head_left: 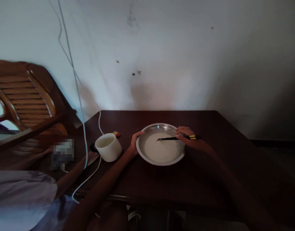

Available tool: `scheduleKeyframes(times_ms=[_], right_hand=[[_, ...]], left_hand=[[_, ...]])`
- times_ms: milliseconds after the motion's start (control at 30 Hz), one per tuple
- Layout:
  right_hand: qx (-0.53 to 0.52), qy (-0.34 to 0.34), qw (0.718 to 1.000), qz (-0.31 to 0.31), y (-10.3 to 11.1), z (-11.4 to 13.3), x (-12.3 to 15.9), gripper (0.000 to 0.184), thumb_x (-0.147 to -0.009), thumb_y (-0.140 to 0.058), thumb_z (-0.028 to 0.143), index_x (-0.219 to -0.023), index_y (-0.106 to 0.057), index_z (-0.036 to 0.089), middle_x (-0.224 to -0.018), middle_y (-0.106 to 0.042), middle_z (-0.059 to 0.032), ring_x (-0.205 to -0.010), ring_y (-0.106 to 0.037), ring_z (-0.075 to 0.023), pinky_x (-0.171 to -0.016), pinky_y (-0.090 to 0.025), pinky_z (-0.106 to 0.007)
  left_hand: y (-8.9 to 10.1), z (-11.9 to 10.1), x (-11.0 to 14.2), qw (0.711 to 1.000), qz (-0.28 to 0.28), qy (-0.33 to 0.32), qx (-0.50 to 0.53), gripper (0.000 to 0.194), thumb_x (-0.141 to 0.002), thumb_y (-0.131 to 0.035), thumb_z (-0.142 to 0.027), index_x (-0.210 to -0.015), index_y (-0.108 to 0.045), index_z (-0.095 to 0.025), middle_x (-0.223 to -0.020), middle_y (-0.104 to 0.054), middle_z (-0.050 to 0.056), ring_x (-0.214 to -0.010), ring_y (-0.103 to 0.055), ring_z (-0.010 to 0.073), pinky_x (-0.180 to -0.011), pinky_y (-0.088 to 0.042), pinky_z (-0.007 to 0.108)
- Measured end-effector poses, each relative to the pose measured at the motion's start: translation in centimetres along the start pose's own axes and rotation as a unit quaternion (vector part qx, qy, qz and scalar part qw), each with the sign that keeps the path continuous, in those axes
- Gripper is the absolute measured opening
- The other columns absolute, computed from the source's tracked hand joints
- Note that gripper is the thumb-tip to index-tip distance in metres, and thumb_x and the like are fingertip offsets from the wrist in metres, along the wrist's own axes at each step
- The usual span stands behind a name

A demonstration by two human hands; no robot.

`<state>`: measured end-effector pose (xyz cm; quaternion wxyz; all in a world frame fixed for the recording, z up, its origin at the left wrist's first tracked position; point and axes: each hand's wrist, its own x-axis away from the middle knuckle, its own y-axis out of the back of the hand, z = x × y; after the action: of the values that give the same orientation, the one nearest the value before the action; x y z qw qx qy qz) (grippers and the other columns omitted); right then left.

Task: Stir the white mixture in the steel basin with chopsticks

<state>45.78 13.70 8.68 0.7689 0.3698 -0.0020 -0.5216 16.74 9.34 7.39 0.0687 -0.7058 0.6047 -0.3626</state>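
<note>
A wide metal bowl (160,163) sits on the dark table, with a pale, milky liquid or batter (159,149) in it. My left hand (135,141) is closed on the bowl's left rim. At the right rim, my right hand (184,132) grips black chopsticks (168,138) with gold bands near the back end. The chopsticks lie nearly level, pointing left, and their tips reach the pale surface. Whether my right fingers also touch the rim is hard to see.
To the left stands a white mug (110,150), beside a small red and yellow packet (116,133). Another person's hand (92,158) rests near the mug. A white cable (83,128) hangs across the left side. A wooden chair (29,96) and the wall (174,64) bound the dark table (210,179).
</note>
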Motion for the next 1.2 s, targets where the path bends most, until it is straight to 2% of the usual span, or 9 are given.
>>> scheduleKeyframes(times_ms=[233,367,467,600,733,833,967,1100,1200], right_hand=[[-0.059,-0.067,0.995,0.040,2.8,0.5,0.7,0.036,-0.081,-0.063,0.057,-0.067,-0.066,0.024,-0.116,-0.070,-0.0096,-0.125,-0.056,-0.0326,-0.109,-0.042,-0.050],[-0.039,-0.031,0.995,0.092,0.4,1.0,0.8,0.032,-0.081,-0.065,0.057,-0.082,-0.072,0.026,-0.127,-0.066,-0.0098,-0.130,-0.054,-0.0313,-0.112,-0.040,-0.050],[0.027,-0.018,0.999,0.040,-1.1,0.4,0.3,0.030,-0.083,-0.062,0.055,-0.085,-0.072,0.027,-0.128,-0.066,-0.0088,-0.134,-0.049,-0.0329,-0.115,-0.033,-0.058],[0.047,-0.046,0.997,-0.037,1.2,-0.8,-0.2,0.027,-0.082,-0.061,0.052,-0.077,-0.069,0.026,-0.121,-0.069,-0.0090,-0.132,-0.051,-0.0334,-0.115,-0.032,-0.060],[-0.010,-0.023,0.998,0.053,3.3,-0.6,0.4,0.027,-0.080,-0.065,0.052,-0.073,-0.070,0.027,-0.121,-0.070,-0.0068,-0.136,-0.049,-0.0317,-0.117,-0.032,-0.056],[-0.009,0.022,0.995,0.094,1.6,0.1,0.5,0.025,-0.080,-0.067,0.053,-0.077,-0.073,0.028,-0.128,-0.068,-0.0052,-0.141,-0.045,-0.0313,-0.117,-0.033,-0.056],[0.039,0.019,0.999,0.023,-0.3,-0.1,0.2,0.026,-0.083,-0.064,0.053,-0.084,-0.074,0.029,-0.123,-0.069,-0.0068,-0.137,-0.048,-0.0325,-0.115,-0.035,-0.059],[0.021,-0.039,0.999,-0.002,2.8,-0.8,0.5,0.040,-0.079,-0.062,0.066,-0.076,-0.071,0.028,-0.113,-0.071,-0.0084,-0.129,-0.054,-0.0357,-0.114,-0.035,-0.061],[-0.006,-0.048,0.996,0.077,4.2,-0.2,1.1,0.041,-0.078,-0.064,0.069,-0.075,-0.072,0.028,-0.125,-0.068,-0.0085,-0.139,-0.046,-0.0372,-0.116,-0.035,-0.059]], left_hand=[[0.5,0.0,-0.3,1.000,0.015,0.006,0.017,0.024,-0.075,-0.061,-0.021,-0.090,-0.075,-0.008,-0.068,-0.074,0.010,-0.068,-0.070,0.0259,-0.068,-0.052,0.033],[0.9,0.2,-0.9,0.999,0.028,0.013,0.018,0.027,-0.075,-0.061,-0.022,-0.093,-0.075,-0.008,-0.065,-0.073,0.010,-0.067,-0.070,0.0269,-0.069,-0.054,0.035],[0.9,0.1,-1.0,1.000,0.024,0.015,0.010,0.028,-0.075,-0.062,-0.023,-0.095,-0.075,-0.008,-0.064,-0.073,0.010,-0.066,-0.070,0.0273,-0.068,-0.054,0.035],[0.4,-0.1,-0.4,1.000,-0.001,0.018,-0.008,0.022,-0.074,-0.063,-0.023,-0.087,-0.074,-0.009,-0.062,-0.072,0.009,-0.059,-0.068,0.0248,-0.064,-0.054,0.033],[-0.3,-0.1,0.2,1.000,-0.015,0.002,-0.012,0.016,-0.075,-0.061,-0.024,-0.075,-0.072,-0.012,-0.059,-0.070,0.007,-0.056,-0.066,0.0220,-0.062,-0.053,0.031],[-0.6,0.0,0.4,1.000,-0.023,-0.010,-0.008,0.014,-0.074,-0.061,-0.023,-0.070,-0.071,-0.013,-0.057,-0.069,0.005,-0.053,-0.064,0.0195,-0.059,-0.051,0.029],[-0.5,0.0,0.4,1.000,-0.010,-0.002,-0.004,0.015,-0.073,-0.062,-0.024,-0.071,-0.071,-0.012,-0.055,-0.068,0.005,-0.054,-0.065,0.0211,-0.061,-0.052,0.030],[0.0,0.0,0.2,1.000,0.005,0.010,0.010,0.019,-0.071,-0.063,-0.023,-0.080,-0.074,-0.011,-0.061,-0.071,0.009,-0.067,-0.070,0.0271,-0.069,-0.053,0.034],[0.3,0.2,0.0,1.000,0.020,0.007,0.023,0.021,-0.073,-0.061,-0.021,-0.083,-0.075,-0.008,-0.068,-0.074,0.011,-0.068,-0.070,0.0259,-0.071,-0.053,0.034]])
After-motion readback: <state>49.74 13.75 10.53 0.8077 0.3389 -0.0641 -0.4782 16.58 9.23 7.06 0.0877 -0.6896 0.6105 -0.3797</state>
